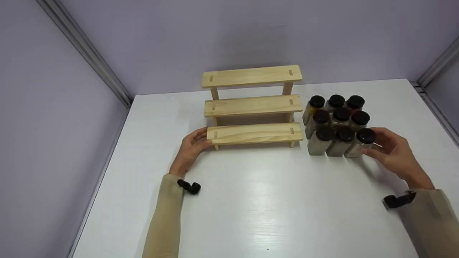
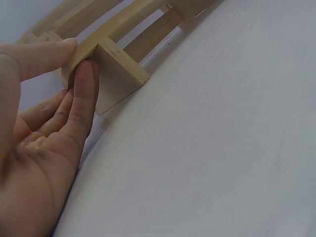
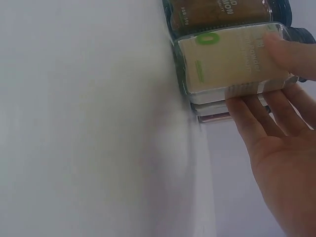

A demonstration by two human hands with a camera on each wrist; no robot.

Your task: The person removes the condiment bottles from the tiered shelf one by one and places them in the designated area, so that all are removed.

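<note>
A three-step wooden display rack stands toward the back of the white table. My left hand pinches the left end of its lowest step, thumb on top and fingers underneath, as the left wrist view shows. To the right of the rack, several square spice jars with black lids stand close together in rows. My right hand holds the front right spice jar, thumb on its front and fingers along its side. This jar contains pale powder and has green print; it stands upright against its neighbour.
The white table reaches back to a pale purple wall. Metal frame rails run along the left and right corners. A brown-filled jar stands beside the held one. Each wrist carries a black camera mount.
</note>
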